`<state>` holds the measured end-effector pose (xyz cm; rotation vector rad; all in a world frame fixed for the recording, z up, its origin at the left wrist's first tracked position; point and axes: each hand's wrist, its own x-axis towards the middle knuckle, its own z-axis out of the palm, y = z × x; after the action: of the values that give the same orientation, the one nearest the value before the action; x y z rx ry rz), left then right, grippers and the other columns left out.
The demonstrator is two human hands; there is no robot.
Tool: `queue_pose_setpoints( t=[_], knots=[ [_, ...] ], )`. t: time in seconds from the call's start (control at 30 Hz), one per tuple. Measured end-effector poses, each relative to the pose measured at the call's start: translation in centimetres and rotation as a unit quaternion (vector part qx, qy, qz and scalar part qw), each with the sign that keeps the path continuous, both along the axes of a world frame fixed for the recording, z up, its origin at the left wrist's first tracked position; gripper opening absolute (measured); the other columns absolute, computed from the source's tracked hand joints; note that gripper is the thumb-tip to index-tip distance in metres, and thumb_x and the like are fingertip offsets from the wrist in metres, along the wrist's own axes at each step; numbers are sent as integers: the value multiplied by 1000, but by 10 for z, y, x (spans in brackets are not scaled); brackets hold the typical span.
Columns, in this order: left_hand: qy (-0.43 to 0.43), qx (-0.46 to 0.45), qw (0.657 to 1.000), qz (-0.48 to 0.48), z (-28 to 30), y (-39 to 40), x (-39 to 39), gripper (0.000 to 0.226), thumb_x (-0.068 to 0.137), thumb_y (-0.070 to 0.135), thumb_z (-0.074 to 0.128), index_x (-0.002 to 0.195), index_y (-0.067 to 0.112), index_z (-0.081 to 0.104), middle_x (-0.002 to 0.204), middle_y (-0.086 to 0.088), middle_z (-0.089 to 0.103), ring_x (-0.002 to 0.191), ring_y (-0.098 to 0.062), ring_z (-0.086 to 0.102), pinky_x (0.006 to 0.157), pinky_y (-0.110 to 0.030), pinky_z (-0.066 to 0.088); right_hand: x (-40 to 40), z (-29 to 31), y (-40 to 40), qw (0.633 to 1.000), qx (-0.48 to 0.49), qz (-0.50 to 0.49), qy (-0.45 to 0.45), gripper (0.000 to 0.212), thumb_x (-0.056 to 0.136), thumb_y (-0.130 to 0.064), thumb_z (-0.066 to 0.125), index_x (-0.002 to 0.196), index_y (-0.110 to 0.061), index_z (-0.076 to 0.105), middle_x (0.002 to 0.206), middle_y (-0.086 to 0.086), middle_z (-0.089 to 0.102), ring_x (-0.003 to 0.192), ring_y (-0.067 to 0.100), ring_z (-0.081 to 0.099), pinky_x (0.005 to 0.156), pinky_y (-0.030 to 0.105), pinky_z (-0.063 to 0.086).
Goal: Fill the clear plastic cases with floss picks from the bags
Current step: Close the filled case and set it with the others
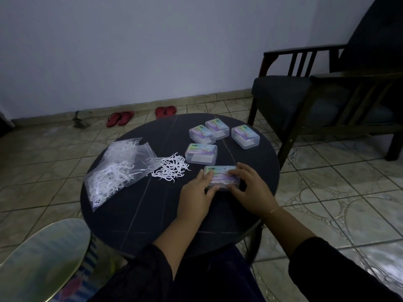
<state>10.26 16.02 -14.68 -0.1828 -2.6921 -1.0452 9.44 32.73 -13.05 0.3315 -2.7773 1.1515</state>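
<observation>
A clear plastic case point(221, 173) with a rainbow label lies near the front of the round dark table point(139, 214). My left hand point(197, 194) grips its left end and my right hand point(250, 188) grips its right end. Its lid looks down. Several more lidded clear cases stand behind it, the nearest one point(201, 153) just beyond and others point(246, 136) at the far side. A loose heap of white floss picks point(171, 167) lies left of the held case. Clear bags of picks point(117, 168) lie at the table's left.
A dark wooden armchair point(327, 94) stands at the right, close to the table. Two pairs of red sandals point(142, 115) lie on the tiled floor by the wall. A pale oval board point(43, 258) sits at the lower left.
</observation>
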Motion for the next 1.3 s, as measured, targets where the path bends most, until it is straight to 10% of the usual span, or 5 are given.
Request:
queue_pose_setpoints(
  t=[0.3, 0.83, 1.07, 1.3],
  knots=[
    [17, -184, 983, 17, 0, 11, -12, 49, 100, 40, 39, 146, 27, 33, 153, -2, 33, 128, -19, 46, 100, -37, 36, -6, -8, -4, 996, 49, -53, 43, 40, 91, -33, 58, 129, -22, 52, 152, 2, 30, 135, 16, 36, 106, 37, 33],
    [0, -157, 986, -60, 3, 68, -66, 52, 101, 39, 23, 149, 20, 25, 154, -7, 29, 125, -22, 44, 105, -33, 34, -37, -12, 30, 958, 210, -82, 177, 38, 83, -20, 39, 103, -17, 71, 110, 10, 69, 109, 28, 63, 81, 43, 52],
    [-19, -210, 975, -71, 5, 76, -73, 62, 101, 20, 34, 151, 28, -2, 160, 0, 7, 132, -19, 31, 110, -34, 22, -51, -10, 29, 959, 207, -124, 149, 30, 69, -9, 76, 97, -12, 68, 112, 14, 67, 114, 36, 58, 87, 50, 49],
    [-43, -136, 988, -63, 14, 75, -61, 59, 102, 24, 33, 152, 30, 2, 153, 0, 26, 127, -18, 33, 106, -32, 26, -53, -13, 31, 966, 192, -122, 124, 30, 70, -7, 79, 97, -13, 67, 113, 14, 67, 115, 35, 58, 88, 50, 49]
  ],
)
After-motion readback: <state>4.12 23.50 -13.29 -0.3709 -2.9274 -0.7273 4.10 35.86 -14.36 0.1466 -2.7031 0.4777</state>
